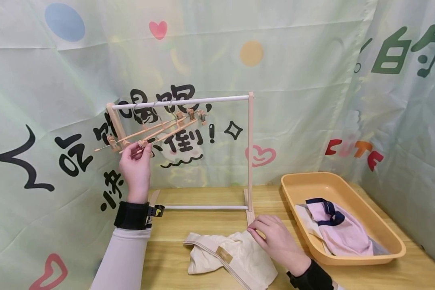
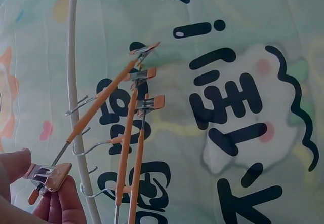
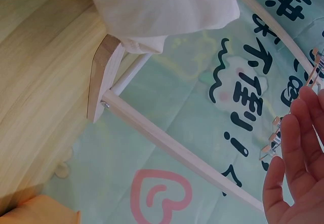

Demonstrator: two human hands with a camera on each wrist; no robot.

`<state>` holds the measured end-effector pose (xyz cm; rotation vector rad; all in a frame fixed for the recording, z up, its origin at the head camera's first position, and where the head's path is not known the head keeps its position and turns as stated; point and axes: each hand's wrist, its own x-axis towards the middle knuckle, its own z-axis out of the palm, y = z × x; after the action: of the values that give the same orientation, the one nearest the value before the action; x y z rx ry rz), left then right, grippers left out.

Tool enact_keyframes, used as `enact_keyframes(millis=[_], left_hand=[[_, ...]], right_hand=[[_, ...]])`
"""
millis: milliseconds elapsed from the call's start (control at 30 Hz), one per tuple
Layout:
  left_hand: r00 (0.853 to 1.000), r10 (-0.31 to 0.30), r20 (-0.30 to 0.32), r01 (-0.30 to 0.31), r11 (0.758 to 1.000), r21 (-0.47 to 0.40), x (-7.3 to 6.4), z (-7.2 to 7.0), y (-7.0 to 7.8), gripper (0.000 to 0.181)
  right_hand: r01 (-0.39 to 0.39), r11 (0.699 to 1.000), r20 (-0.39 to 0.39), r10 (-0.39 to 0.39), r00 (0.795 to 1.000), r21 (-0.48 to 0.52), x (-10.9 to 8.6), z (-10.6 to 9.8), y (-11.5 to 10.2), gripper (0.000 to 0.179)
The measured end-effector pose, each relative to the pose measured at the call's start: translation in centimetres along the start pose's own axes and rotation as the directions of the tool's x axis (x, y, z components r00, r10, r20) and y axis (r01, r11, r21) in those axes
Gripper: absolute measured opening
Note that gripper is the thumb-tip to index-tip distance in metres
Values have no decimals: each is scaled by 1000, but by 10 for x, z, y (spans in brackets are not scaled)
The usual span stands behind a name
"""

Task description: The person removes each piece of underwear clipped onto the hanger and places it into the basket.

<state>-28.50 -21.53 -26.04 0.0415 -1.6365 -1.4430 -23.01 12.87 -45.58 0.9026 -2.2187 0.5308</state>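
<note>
Three wooden clip hangers (image 1: 162,128) hang by metal hooks from the white rod of a small rack (image 1: 250,153). My left hand (image 1: 137,171) is raised at their left end. Its thumb and fingers pinch the end clip (image 2: 56,177) of the nearest hanger (image 2: 101,101), as the left wrist view shows. Below on the table lie cream-coloured briefs (image 1: 248,255), rumpled, with a striped waistband and a brown label. Over their right side hovers my right hand (image 1: 277,241), fingers loosely bent and holding nothing; the right wrist view shows its bare palm.
An orange-yellow plastic tub (image 1: 342,259) stands at the right, with a pink garment (image 1: 348,235) trimmed in navy and greyish cloth inside. Behind the rack hangs a printed pale green curtain (image 1: 293,121). The table (image 1: 203,197) has a wood-grain top.
</note>
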Motion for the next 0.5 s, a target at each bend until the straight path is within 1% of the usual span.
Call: enact_keyframes(millis=[67,133,200,333,500], left_hand=[[1000,-2,5,2,1000,-3,1,0,-9,34],[1000,-7,8,7,1000,1,0,-1,-11,36],[1000,-12,9,13,1000,-11,-1,-2,-17,38],[1000,-27,8,27,999,-17,-5,-5,-21,40],[999,-50,1,50,999,0,-15,-10,-27,39]], right_hand=[[-3,1000,-2,3,1000,0,0,0,0,9],[-9,1000,-1,9,1000,-3,0,1,0,8],[-8,1000,-2,8,1000,-6,0,1,0,9],[-5,1000,-4,5,1000,-7,0,1,0,9],[3,1000,-6,-3,1000,-3,0,0,0,5]])
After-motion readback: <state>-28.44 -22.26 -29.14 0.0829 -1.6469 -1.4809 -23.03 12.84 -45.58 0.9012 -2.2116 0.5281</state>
